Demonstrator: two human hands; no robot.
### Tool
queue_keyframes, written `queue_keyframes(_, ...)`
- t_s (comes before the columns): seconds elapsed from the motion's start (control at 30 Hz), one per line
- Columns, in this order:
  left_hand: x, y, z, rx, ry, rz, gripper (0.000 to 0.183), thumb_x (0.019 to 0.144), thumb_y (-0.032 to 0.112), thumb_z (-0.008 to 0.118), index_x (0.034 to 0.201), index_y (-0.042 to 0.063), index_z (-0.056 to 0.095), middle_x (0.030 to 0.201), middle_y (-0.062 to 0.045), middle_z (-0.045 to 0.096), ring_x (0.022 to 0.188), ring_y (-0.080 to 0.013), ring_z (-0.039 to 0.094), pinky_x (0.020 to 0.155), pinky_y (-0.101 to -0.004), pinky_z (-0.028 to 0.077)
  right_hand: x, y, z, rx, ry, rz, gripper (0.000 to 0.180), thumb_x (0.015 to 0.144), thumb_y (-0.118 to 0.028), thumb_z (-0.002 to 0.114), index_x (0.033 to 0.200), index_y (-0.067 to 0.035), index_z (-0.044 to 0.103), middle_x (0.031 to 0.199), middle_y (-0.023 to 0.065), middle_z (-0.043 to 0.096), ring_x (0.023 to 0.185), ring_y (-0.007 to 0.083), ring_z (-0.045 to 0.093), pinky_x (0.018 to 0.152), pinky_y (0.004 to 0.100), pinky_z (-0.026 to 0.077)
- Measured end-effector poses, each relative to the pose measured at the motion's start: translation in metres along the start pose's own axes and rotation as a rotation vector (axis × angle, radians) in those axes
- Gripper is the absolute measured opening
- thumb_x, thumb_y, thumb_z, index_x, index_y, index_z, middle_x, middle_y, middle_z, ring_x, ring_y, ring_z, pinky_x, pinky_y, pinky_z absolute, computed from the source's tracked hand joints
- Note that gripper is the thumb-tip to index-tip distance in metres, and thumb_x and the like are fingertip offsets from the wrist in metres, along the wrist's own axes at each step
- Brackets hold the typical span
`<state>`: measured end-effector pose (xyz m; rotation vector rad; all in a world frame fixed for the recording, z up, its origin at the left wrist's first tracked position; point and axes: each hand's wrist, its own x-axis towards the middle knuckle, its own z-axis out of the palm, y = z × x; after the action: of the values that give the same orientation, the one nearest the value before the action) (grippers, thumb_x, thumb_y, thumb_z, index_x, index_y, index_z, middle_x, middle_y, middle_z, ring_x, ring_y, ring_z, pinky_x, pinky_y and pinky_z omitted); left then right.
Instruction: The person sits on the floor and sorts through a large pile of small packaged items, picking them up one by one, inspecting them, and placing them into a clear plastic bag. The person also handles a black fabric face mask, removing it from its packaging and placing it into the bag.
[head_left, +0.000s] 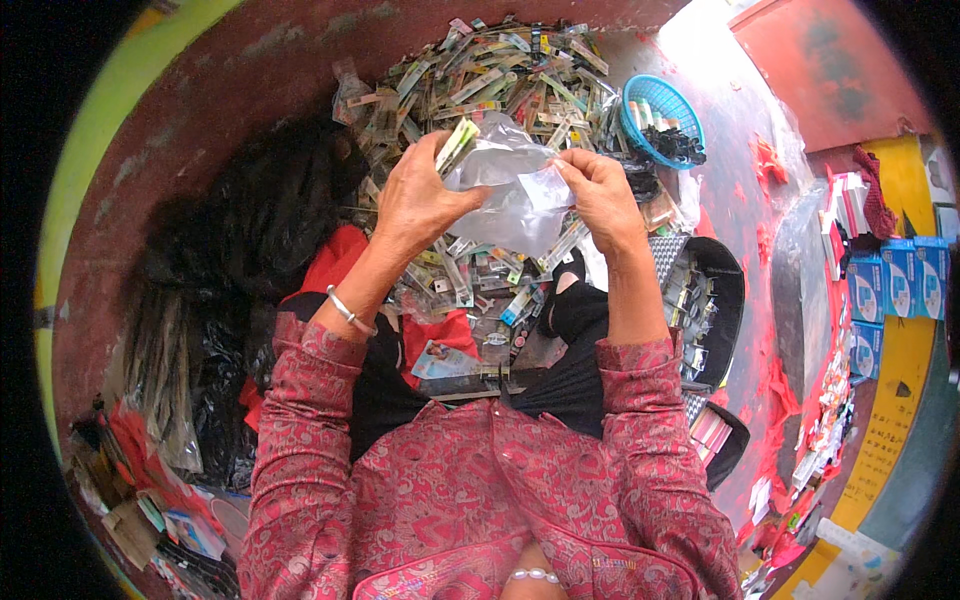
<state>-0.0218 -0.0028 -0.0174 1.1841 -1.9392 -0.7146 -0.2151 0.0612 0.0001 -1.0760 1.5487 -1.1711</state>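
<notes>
A clear plastic bag (499, 214) with a white label (545, 187) hangs between my hands, over a heap of packets. My right hand (606, 193) pinches the bag's edge beside the label. At the bag's other side, my left hand (420, 187) holds a small bundle of narrow packets (456, 146) upright behind its fingers. The left thumb lies against the plastic. Below and beyond both hands spreads the large heap of slim clear packets (480, 82) with printed cards. What the packets contain is too small to tell.
A blue plastic basket (628, 124) holding bottles and black items stands right of the heap. Nearer on the right are a black box (724, 307) of small packets and a smaller box (735, 442). Black plastic bags (247, 217) lie left; blue boxes (900, 277) are far right.
</notes>
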Motion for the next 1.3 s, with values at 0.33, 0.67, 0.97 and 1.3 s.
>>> queue_keyframes(0.33, 0.019, -0.018, -0.016, -0.427, -0.103, -0.448, 0.010, 0.074, 0.014, 0.058, 0.070, 0.004, 0.057, 0.056, 0.002, 0.050, 0.047, -0.0078, 0.046, 0.044, -0.0232, 0.036, -0.004, -0.004, -0.010, -0.627, 0.138, -0.236, 0.013, 0.072, -0.007, 0.056, 0.082, 0.000, 0.060, 0.068, 0.0022, 0.058, 0.062, 0.0060, 0.052, 0.056, 0.0215, 0.040)
queue_keyframes(0.67, 0.016, -0.021, -0.009, -0.542, -0.176, -0.317, 0.017, 0.075, 0.020, 0.059, 0.067, 0.004, 0.056, 0.058, 0.004, 0.048, 0.052, -0.0050, 0.039, 0.046, -0.0229, 0.034, 0.008, -0.010, -0.026, -0.330, 0.498, -0.122, 0.020, 0.076, -0.020, 0.057, 0.077, -0.001, 0.059, 0.063, 0.0090, 0.056, 0.059, 0.0197, 0.055, 0.053, 0.0298, 0.042)
queue_keyframes(0.97, 0.010, -0.002, -0.010, -0.698, -0.343, -0.612, 0.013, 0.072, 0.021, 0.061, 0.071, 0.010, 0.055, 0.060, 0.003, 0.048, 0.048, -0.0065, 0.041, 0.041, -0.0208, 0.030, -0.029, -0.028, 0.045, -0.407, 0.001, -0.706, 0.014, 0.078, -0.015, 0.050, 0.076, -0.002, 0.054, 0.072, 0.0151, 0.055, 0.070, 0.0323, 0.055, 0.063, 0.0385, 0.043)
queue_keyframes(1.3, 0.005, 0.002, -0.035, -1.090, -0.390, -0.745, 0.020, 0.071, 0.014, 0.062, 0.087, 0.007, 0.053, 0.067, 0.002, 0.052, 0.052, -0.0064, 0.045, 0.046, -0.0198, 0.034, 0.010, 0.041, 0.081, -0.486, -0.037, -0.404, 0.021, 0.076, -0.016, 0.046, 0.081, 0.002, 0.054, 0.073, 0.0215, 0.056, 0.070, 0.0367, 0.056, 0.065, 0.0418, 0.043)
